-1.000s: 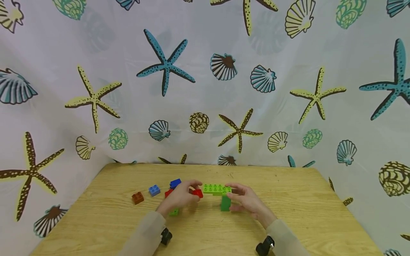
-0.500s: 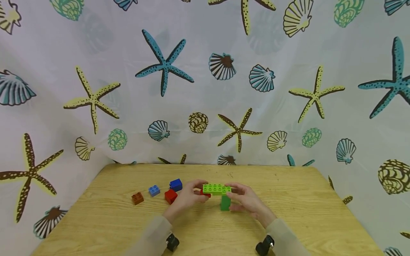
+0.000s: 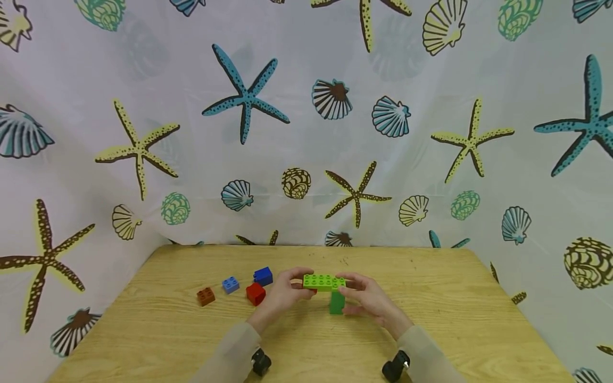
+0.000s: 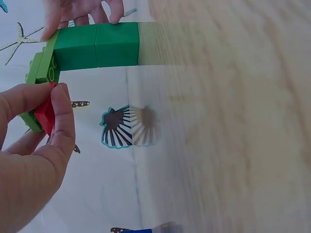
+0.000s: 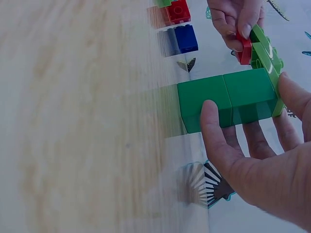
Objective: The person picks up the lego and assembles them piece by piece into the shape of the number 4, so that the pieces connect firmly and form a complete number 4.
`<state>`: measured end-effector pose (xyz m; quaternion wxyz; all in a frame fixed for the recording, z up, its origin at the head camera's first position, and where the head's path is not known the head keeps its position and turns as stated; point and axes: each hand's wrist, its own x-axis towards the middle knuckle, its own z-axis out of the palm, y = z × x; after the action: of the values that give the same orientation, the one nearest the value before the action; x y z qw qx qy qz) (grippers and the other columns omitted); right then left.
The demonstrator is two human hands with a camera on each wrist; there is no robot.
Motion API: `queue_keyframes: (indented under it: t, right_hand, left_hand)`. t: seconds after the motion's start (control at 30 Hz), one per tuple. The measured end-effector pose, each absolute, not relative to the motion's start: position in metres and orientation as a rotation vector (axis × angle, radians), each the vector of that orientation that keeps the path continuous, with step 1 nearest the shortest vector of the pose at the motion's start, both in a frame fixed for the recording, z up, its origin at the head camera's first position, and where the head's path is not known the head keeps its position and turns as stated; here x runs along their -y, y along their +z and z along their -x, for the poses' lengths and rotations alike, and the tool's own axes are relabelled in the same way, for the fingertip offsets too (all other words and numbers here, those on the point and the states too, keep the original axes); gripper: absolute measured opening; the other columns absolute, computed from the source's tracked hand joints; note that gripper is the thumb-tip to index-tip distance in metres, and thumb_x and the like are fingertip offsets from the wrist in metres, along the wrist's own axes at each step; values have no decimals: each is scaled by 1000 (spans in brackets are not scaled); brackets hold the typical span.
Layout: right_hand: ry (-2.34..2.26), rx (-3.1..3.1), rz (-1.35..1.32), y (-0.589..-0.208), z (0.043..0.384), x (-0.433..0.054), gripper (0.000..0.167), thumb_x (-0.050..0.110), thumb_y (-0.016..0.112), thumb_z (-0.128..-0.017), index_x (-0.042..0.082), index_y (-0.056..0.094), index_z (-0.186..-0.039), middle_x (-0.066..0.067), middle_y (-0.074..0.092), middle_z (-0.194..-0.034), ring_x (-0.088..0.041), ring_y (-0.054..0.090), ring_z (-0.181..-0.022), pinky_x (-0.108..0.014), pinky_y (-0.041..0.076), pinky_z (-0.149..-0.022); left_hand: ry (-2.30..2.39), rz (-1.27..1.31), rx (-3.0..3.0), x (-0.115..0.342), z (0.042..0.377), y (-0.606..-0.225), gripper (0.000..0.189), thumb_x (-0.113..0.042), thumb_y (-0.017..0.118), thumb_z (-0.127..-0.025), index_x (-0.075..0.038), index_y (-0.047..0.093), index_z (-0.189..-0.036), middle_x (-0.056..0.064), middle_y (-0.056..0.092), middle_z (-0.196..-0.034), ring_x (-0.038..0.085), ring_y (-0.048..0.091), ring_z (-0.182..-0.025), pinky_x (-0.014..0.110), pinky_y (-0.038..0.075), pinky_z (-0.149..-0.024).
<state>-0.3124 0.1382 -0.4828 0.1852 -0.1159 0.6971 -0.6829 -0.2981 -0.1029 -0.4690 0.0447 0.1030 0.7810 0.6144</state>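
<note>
A tower of two dark green toy building bricks (image 5: 223, 99) stands upright on the table, with light green bricks (image 3: 318, 282) at its top reaching out to the left like an arm. My right hand (image 3: 371, 300) holds this tower from the right, fingers about its sides and one fingertip up at the light green top. Under the free end of the arm, my left hand (image 3: 286, 293) pinches a red brick (image 4: 45, 115) between thumb and fingers, pressed up against the light green underside. In the head view the light green bricks hide most of that red brick.
Left of my left hand lie a second red brick (image 3: 256, 293), a dark blue brick (image 3: 263, 276), a lighter blue brick (image 3: 231, 285) and a brown brick (image 3: 206, 297). A light green piece (image 5: 163, 2) shows at the right wrist view's top edge. A shell-print curtain (image 3: 306, 159) surrounds the wooden table (image 3: 431, 282).
My left hand has moved right with the red brick, from beside the light green arm to beneath its free end. The right hand has stayed at the tower.
</note>
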Motion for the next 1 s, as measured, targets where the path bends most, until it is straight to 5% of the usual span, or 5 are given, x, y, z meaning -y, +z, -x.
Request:
queue_keyframes:
  t: [0.33,0.67,1.0]
  right_hand:
    - [-1928,-1946,329,-485,314,-139,51,25,65,-95,12,50,-142,-16,49,-140,-20,56,-115,-46,57,-85]
    - [-1915,-1928,339,-483,315,-139,54,25,65,-95,10,47,-144,-16,48,-142,-20,56,-115,-49,55,-88]
    - [-1914,-1932,336,-485,318,-141,55,26,67,-94,11,49,-143,-16,48,-143,-22,54,-118,-47,56,-88]
  left_hand:
    - [1881,-348,-2320,108,300,-470,49,0,71,-86,-10,60,-133,15,51,-136,24,67,-106,34,56,-89]
    - [1968,-326,-2216,110,307,-474,44,-26,68,-93,-5,61,-131,18,61,-127,21,71,-97,40,54,-93]
    - [1915,-328,-2267,109,308,-467,40,-26,67,-94,-5,64,-128,12,66,-122,18,68,-99,36,55,-92]
